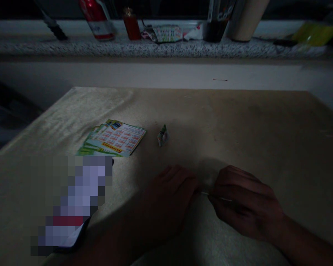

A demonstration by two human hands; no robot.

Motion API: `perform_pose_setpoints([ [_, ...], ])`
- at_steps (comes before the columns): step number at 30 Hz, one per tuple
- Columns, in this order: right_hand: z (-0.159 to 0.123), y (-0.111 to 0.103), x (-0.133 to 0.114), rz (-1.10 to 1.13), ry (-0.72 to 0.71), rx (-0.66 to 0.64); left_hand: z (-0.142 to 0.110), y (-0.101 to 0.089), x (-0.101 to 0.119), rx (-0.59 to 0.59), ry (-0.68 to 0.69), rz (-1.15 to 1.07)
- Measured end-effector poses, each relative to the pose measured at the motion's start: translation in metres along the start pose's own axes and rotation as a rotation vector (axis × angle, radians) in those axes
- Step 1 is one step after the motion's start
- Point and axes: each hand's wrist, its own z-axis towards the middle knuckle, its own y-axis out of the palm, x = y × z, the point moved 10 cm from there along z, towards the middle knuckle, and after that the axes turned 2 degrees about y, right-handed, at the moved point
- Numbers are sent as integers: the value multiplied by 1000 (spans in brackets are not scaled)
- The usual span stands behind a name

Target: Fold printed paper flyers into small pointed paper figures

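Both my hands rest close together near the front of a dim beige table (238, 122). My left hand (169, 194) is curled, its fingers pinched toward the gap between the hands. My right hand (245, 203) is also closed, pinching a small pale thin piece (208, 184) that both hands seem to hold between them. What that piece is I cannot make out in the dark. A small folded paper scrap (162, 135) lies a short way beyond my left hand.
A stack of green printed cards (113, 138) lies at the left middle of the table. A phone with a lit, blurred screen (72, 203) lies at the front left. Behind, a speckled ledge (155, 47) carries a red can (98, 18), a red lighter (131, 24), packets and a cup.
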Motion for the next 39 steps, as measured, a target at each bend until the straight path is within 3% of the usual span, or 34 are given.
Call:
perform_pose_setpoints([
  [16, -1, -5, 8, 0, 52, 28, -2, -7, -6, 64, -7, -35],
  [21, 0, -8, 8, -2, 63, 42, -2, -6, -11, 34, -23, -49],
  [39, -2, -4, 9, 49, 70, 33, -3, -12, -1, 124, 34, -66],
])
